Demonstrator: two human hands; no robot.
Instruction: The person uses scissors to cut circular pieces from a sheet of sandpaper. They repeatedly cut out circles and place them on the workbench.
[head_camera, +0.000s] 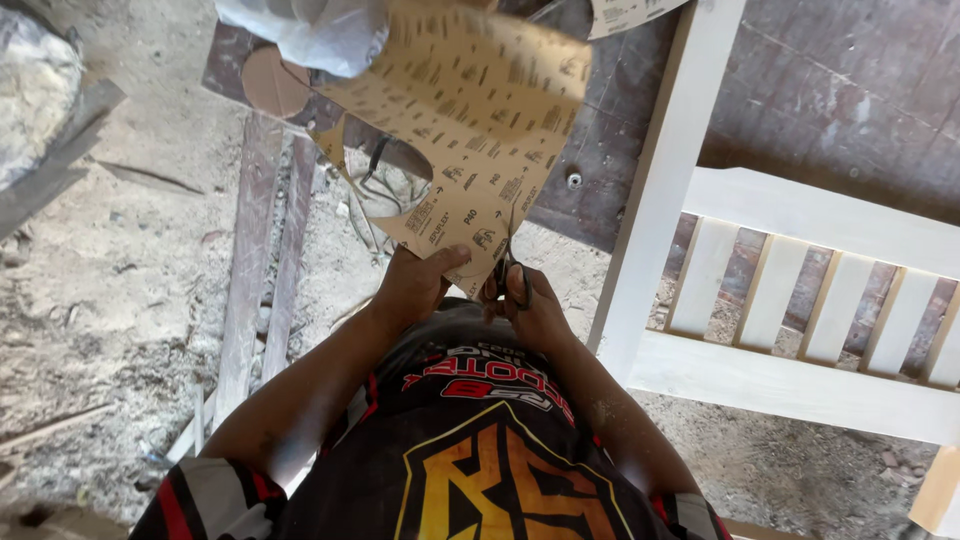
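my left hand (415, 285) pinches the bottom edge of the tan sandpaper sheet (470, 110), thumb on top, fingers clamped under it. my right hand (530, 305) is shut round the scissors (512, 262), blades pointing up & away from me into the sheet's lower edge, just right of the left thumb. sheet hangs straight ahead above both hands.

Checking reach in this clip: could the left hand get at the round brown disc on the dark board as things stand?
Probably not right away. The left hand is pinching the sandpaper sheet, which hangs between it and the round brown disc; it would have to let go first.
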